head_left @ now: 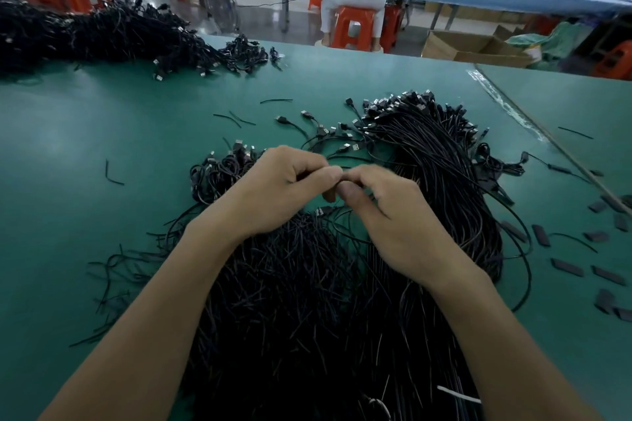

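Observation:
A big heap of black USB cables point(427, 161) lies on the green table point(85, 147), plugs fanned out at its far end. A second mass of thin black wire ends point(290, 301) spreads under my forearms. My left hand point(277, 188) and my right hand point(383, 212) meet fingertip to fingertip above the heap, fingers curled. Between them they pinch a thin black wire, mostly hidden by the fingers. A small coiled bundle of cables point(219, 171) sits just left of my left hand.
Another large pile of black cables point(102, 34) fills the far left of the table. Short wire offcuts point(113, 174) lie scattered on the left; small black flat pieces point(567, 267) on the right. Beyond the table a person sits on a red stool point(354, 27); cardboard boxes point(472, 48) stand nearby.

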`<state>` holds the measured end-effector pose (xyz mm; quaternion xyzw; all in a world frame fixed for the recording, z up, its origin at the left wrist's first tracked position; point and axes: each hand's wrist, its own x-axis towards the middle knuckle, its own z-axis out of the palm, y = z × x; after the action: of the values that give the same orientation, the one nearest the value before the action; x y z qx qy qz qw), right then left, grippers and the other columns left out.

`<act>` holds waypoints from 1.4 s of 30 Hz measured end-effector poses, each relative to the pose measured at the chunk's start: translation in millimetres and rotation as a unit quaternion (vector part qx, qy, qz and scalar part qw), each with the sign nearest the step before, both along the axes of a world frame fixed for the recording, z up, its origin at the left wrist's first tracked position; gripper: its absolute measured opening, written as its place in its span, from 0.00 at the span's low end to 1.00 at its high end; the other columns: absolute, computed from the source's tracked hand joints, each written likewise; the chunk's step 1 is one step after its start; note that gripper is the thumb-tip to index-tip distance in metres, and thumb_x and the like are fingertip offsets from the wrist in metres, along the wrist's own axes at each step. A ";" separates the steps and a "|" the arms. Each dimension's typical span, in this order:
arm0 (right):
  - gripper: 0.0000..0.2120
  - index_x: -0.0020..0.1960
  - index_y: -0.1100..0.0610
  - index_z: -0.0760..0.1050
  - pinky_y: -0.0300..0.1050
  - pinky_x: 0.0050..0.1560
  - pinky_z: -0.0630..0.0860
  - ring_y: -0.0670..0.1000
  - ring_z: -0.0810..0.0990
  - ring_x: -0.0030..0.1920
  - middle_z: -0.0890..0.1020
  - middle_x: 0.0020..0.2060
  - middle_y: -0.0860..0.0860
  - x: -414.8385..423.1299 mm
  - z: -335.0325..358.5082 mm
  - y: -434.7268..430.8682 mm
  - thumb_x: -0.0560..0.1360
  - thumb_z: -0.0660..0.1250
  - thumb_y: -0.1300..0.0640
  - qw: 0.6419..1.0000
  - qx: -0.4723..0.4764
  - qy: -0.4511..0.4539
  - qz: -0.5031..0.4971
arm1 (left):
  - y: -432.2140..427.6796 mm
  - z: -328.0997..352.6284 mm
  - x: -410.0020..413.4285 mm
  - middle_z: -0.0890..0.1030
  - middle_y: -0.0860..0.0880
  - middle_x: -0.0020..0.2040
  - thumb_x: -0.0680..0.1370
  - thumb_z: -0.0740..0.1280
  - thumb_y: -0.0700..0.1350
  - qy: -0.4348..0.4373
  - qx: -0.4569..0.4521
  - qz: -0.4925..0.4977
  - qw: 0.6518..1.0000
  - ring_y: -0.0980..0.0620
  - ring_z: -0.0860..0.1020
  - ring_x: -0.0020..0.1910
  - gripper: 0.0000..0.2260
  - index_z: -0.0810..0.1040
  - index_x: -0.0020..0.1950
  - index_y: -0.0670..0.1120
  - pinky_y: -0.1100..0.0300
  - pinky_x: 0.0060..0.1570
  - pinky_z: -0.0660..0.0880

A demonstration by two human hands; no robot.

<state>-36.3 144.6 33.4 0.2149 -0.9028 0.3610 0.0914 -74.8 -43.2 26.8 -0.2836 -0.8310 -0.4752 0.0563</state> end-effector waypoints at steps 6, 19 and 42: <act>0.10 0.44 0.50 0.77 0.28 0.39 0.69 0.38 0.76 0.38 0.79 0.35 0.40 -3.4 -4.1 0.8 0.82 0.62 0.53 0.992 -0.124 -0.001 -0.036 | -9.7 -14.7 3.4 0.64 0.55 0.19 0.73 0.55 0.73 -0.092 -0.039 0.080 0.992 0.57 0.61 0.20 0.31 0.76 0.30 0.48 0.69 0.24 0.61; 0.14 0.38 0.43 0.75 0.47 0.29 0.66 0.45 0.66 0.26 0.70 0.26 0.44 5.8 -10.8 -19.0 0.82 0.62 0.52 0.991 -0.046 -0.118 0.048 | 5.4 -2.7 27.8 0.64 0.56 0.26 0.82 0.56 0.56 -0.327 0.492 -0.146 0.794 0.61 0.62 0.24 0.20 0.84 0.43 0.49 0.70 0.20 0.62; 0.15 0.43 0.47 0.79 0.50 0.26 0.61 0.51 0.65 0.27 0.70 0.28 0.53 10.2 1.4 -17.8 0.81 0.59 0.44 0.984 -0.110 -0.138 0.032 | 0.4 8.0 37.5 0.68 0.56 0.23 0.84 0.54 0.53 -0.371 0.521 -0.162 0.752 0.62 0.65 0.19 0.21 0.77 0.35 0.48 0.69 0.18 0.63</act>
<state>-26.1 126.8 34.8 0.1805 -0.8541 0.4872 -0.0224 -37.3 -42.8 34.8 -0.1421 -0.3519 -0.9045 -0.1947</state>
